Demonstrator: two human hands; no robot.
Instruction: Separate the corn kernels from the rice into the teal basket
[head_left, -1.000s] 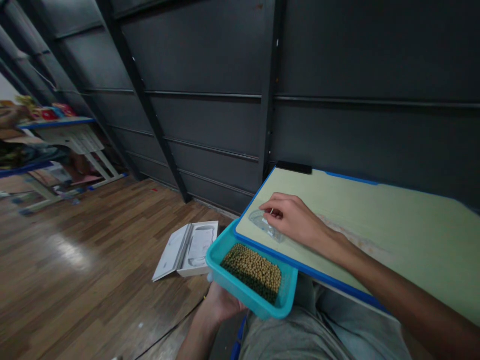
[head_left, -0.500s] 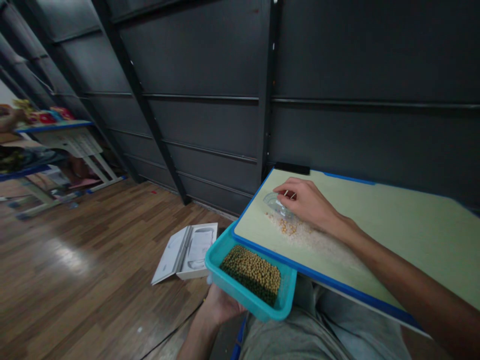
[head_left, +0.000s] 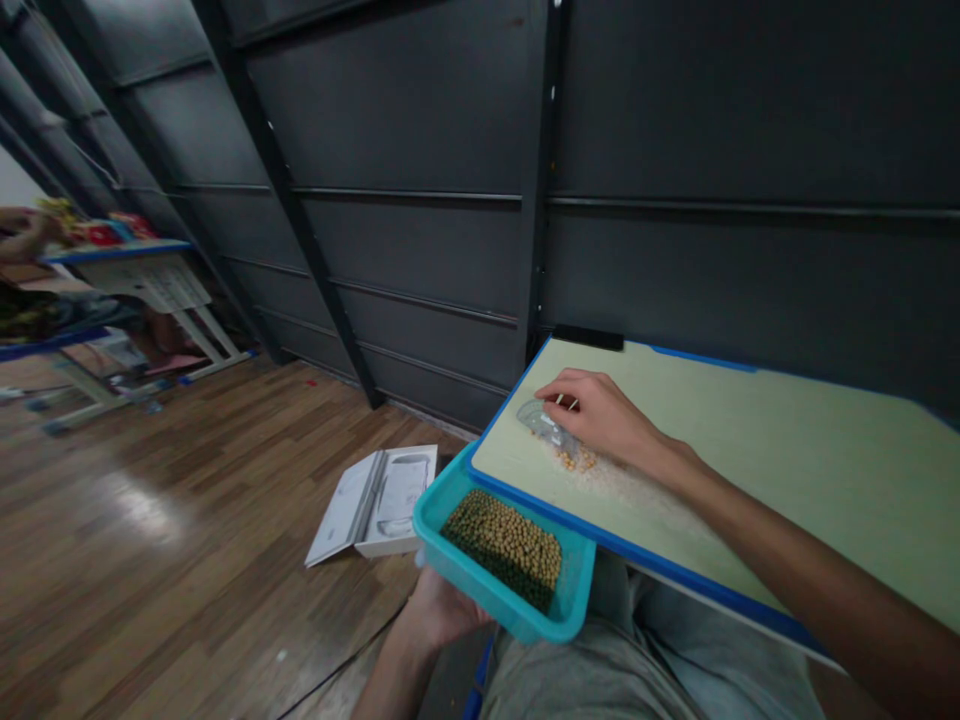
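A wall (head_left: 420, 250) of dark grey metal panels with horizontal ribs fills the back. A slanted black post (head_left: 300, 230) leans across it. The floor (head_left: 150, 600) is brown wood planking with a pale glare at left. At right a desk (head_left: 787, 440) with a pale green top and blue edge meets the wall. Far left stand more desks (head_left: 127, 262) on white legs, cluttered on top. An open white box (head_left: 375, 500) lies on the floor.
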